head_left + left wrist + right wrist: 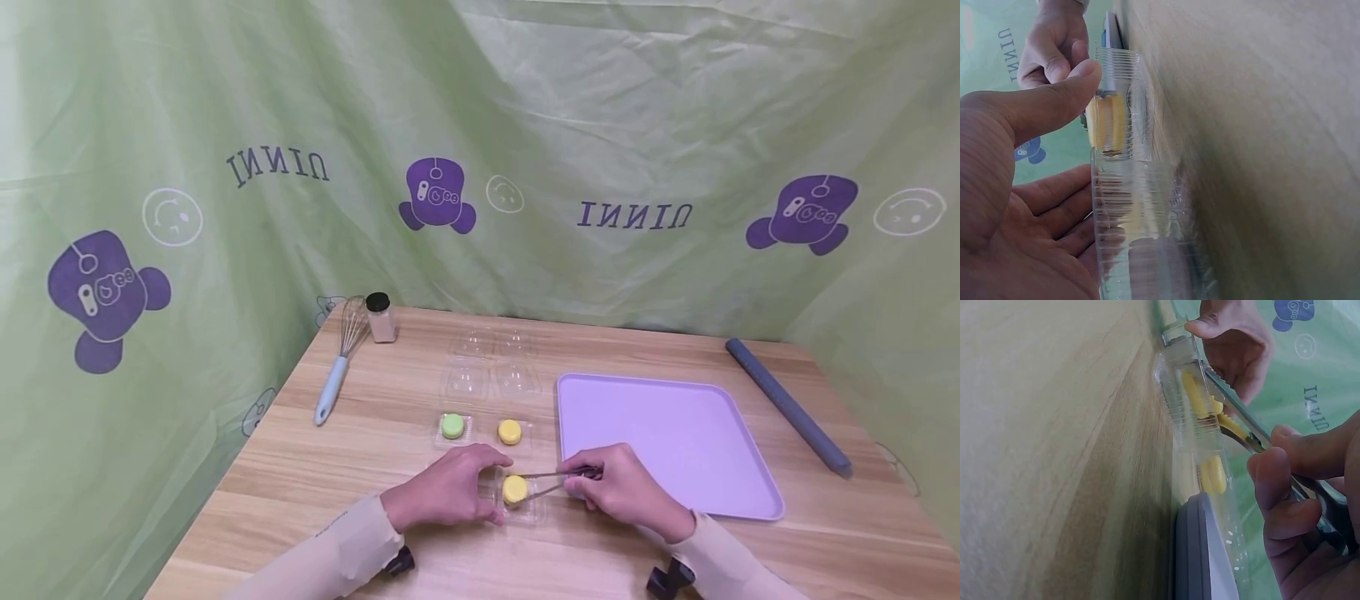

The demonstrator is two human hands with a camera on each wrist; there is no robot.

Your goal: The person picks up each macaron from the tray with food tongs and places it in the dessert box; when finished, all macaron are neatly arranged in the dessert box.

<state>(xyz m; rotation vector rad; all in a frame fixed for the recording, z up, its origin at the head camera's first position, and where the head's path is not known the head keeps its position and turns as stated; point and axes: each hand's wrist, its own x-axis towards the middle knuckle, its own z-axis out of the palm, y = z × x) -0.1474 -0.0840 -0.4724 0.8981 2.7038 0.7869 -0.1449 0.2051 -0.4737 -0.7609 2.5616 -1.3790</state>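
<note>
The right hand's grip (pixel 618 485) is clamped on slim metal tongs (pixel 1238 407), their tips at the right side of a round yellow macaron (pixel 514 490) in a clear ridged plastic tray (pixel 525 517). The left hand (pixel 448 490), thumb and fingers apart, brackets and partly hides the tray; a mauve shape (pixel 1160 269) through its wall is unclear. Two yellow macarons and one round green macaron (pixel 452 426) show.
</note>
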